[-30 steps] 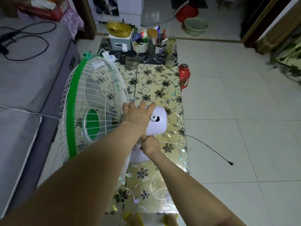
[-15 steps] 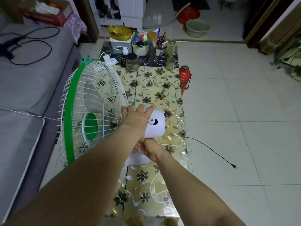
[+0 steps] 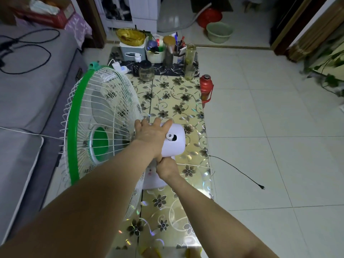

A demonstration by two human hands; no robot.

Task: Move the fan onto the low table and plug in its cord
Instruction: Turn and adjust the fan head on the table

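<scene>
Tiled floor point(image 3: 260, 112) on the right, grey sofa point(image 3: 28, 101) on the left, low table point(image 3: 178, 101) with its floral glossy top running away from me between them.

Fan point(image 3: 100, 135) is already over the table's near-left part. Its cage overhangs the left edge toward the sofa and faces that way; the motor housing point(image 3: 175, 144) points right, across the table. I judge the white base point(image 3: 154, 179) is on or just above the top, but I can't tell whether it bears weight.

Left hand point(image 3: 151, 135) lies fingers spread over the top of the motor housing, pressing rather than wrapping. Right hand point(image 3: 166, 168) is closed around the neck just below the housing, above the base.

What the next move turns on is the cord point(image 3: 236, 169). It leaves the table's right edge below the housing and trails right and toward me across the tiles, ending in the plug point(image 3: 262, 187), which lies loose on the floor, well apart from both hands. The right hand is the nearer one; the left would have to cross the fan.

The only outlet I can see is a white power strip point(image 3: 120, 67) at the far end, behind the cage top, among jars and a basket. Its sockets are too small to make out. The plug lies in the opposite direction from it, so I can't judge whether the cord will reach. The cord's exit from the fan is hidden by the right hand and base.
</scene>
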